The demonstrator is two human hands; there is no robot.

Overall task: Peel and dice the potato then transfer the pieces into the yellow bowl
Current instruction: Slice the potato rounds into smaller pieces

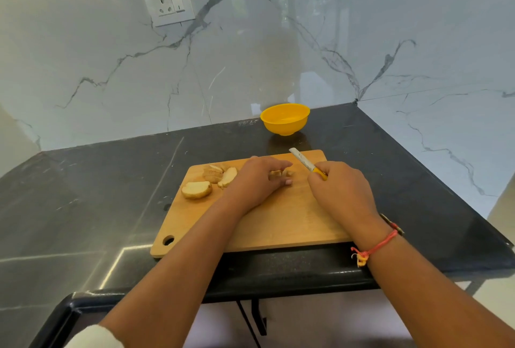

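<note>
A wooden cutting board lies on the dark counter. Several potato slices with skin on their edges sit at the board's far left. My left hand rests over small cut potato pieces near the board's far middle, its fingers curled down on them. My right hand grips a knife by its yellow handle; the white blade points up and to the left, lifted off the pieces. The yellow bowl stands beyond the board, near the wall, and looks empty.
Marble walls close the counter at the back and right, meeting in a corner behind the bowl. A wall socket is mounted at the upper left, another at the upper right. The counter's front edge runs just below the board.
</note>
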